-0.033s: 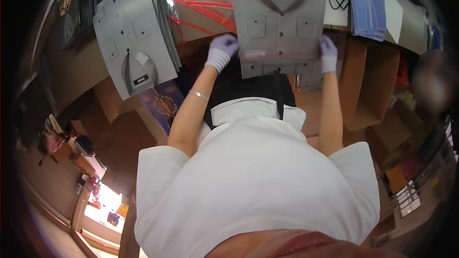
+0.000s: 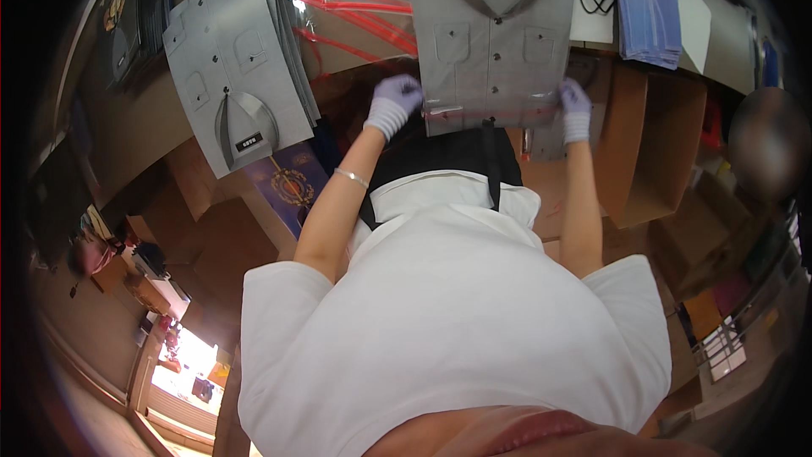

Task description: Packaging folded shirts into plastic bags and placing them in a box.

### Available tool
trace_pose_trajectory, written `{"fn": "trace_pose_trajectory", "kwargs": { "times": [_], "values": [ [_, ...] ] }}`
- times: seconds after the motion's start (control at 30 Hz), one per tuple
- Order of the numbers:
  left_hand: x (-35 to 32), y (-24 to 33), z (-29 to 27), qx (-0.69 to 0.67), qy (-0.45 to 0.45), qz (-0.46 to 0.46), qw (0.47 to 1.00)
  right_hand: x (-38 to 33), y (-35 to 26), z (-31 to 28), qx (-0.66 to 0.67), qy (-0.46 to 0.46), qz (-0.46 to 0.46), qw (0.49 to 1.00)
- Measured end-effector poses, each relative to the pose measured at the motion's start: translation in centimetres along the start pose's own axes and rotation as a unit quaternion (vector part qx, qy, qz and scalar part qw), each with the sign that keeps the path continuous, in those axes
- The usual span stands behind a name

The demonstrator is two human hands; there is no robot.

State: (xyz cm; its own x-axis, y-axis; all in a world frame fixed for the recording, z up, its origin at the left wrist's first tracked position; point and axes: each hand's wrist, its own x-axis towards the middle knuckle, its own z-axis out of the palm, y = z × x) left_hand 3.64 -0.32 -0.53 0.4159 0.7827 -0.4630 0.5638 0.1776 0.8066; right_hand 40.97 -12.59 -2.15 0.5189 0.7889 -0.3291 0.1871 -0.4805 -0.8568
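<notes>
A folded grey shirt (image 2: 491,42) with two chest pockets lies collar-away on the brown table, inside a clear plastic sleeve with a reddish strip along its near edge. My left hand (image 2: 393,106), in a pale purple glove, grips the near left corner of the shirt. At the near right corner, my right hand (image 2: 575,108), gloved the same way, pinches the edge. I wear a white top and a black apron, which hide the table's near edge.
A stack of folded grey shirts (image 2: 241,68) lies to the left. Clear bags with red strips (image 2: 355,13) sit between the stack and the shirt. Folded blue cloth (image 2: 647,0) is at the far right. Cardboard boxes (image 2: 655,144) stand below right, near another person (image 2: 765,148).
</notes>
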Motion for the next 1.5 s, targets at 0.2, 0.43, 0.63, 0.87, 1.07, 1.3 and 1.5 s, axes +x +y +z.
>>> {"fn": "trace_pose_trajectory", "kwargs": {
  "times": [0.2,0.43,0.63,0.87,1.07,1.3,1.5],
  "values": [
    [-5.5,-3.1,0.0,-0.072,-0.173,-0.056,0.981,-10.8,1.6,3.7,0.458,-0.026,0.293,0.839],
    [-8.4,8.3,-5.5,-0.255,-0.258,-0.021,0.932,-10.0,-18.2,-1.4,0.273,0.05,-0.067,0.959],
    [-7.0,8.4,-5.4,-0.073,-0.191,0.175,0.963,-9.9,-31.4,2.6,-0.183,-0.027,-0.381,0.906],
    [-1.5,12.4,-5.8,-0.151,-0.068,0.135,0.977,-1.4,-17.3,6.4,-0.206,-0.138,-0.25,0.936],
    [6.1,10.6,-2.8,-0.108,-0.027,0.083,0.99,14.6,-9.2,-16.3,-0.429,0.191,0.046,0.881],
    [11.5,12.8,0.4,0.387,-0.015,0.183,0.904,26.5,-3.4,-27.7,-0.483,0.189,0.112,0.848],
    [12.9,10.1,-0.1,0.32,-0.019,0.214,0.923,20.6,-8.0,-31.0,-0.266,0.317,-0.169,0.895]
  ]
}}
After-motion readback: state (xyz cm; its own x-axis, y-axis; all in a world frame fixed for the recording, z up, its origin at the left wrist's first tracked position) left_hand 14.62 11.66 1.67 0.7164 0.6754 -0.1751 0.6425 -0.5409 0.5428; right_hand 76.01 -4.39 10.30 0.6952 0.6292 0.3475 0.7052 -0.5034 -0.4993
